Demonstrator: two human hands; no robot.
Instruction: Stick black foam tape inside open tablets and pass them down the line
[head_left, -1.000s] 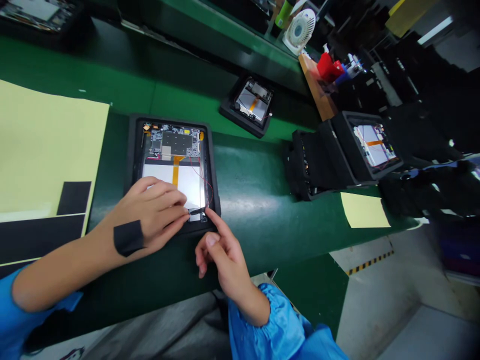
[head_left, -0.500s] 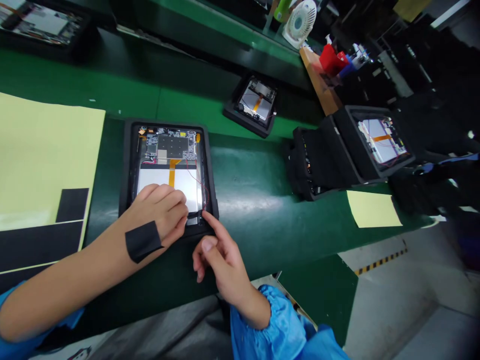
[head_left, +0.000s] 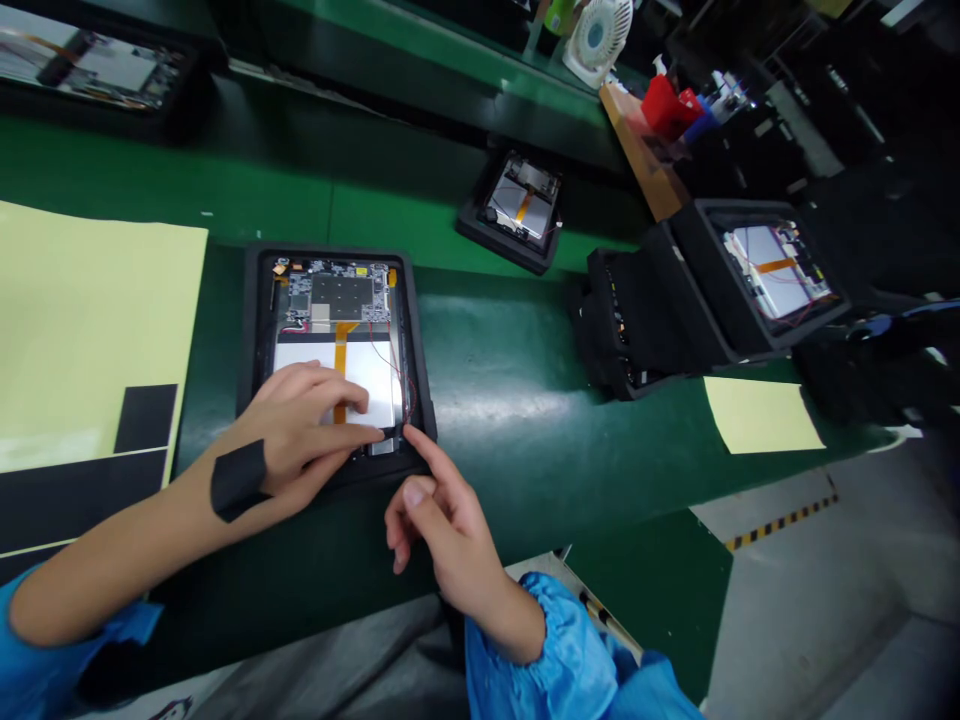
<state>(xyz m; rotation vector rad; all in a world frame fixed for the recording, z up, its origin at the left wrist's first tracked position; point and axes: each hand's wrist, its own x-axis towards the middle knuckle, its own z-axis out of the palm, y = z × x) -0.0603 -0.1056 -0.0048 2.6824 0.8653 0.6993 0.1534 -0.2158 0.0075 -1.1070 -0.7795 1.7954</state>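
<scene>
An opened tablet (head_left: 342, 300) in a black frame lies in front of me, its circuit board, white battery (head_left: 300, 352), orange ribbon cable and thin red wires showing. My left hand (head_left: 304, 425) rests over its lower part, index finger stretched out onto a small black tape strip (head_left: 390, 433) near the bottom right corner. A piece of black tape (head_left: 239, 480) is stuck on my left wrist. My right hand (head_left: 446, 520) points its index finger at the strip's right end, touching the frame's inner edge; thumb apart, other fingers curled. Neither hand grips anything.
At left lies a yellow sheet (head_left: 90, 320) with black tape pieces (head_left: 146, 418). Another opened tablet (head_left: 523, 207) sits farther back, and one (head_left: 90, 75) stands top left. Black cases (head_left: 667, 300) are stacked at right beside a yellow paper (head_left: 761, 415). A white fan (head_left: 598, 40) stands behind.
My left hand has gone from closed fingers to a stretched index finger lying on the tape strip, shifting slightly left. My right hand stays in place. The view has turned slightly.
</scene>
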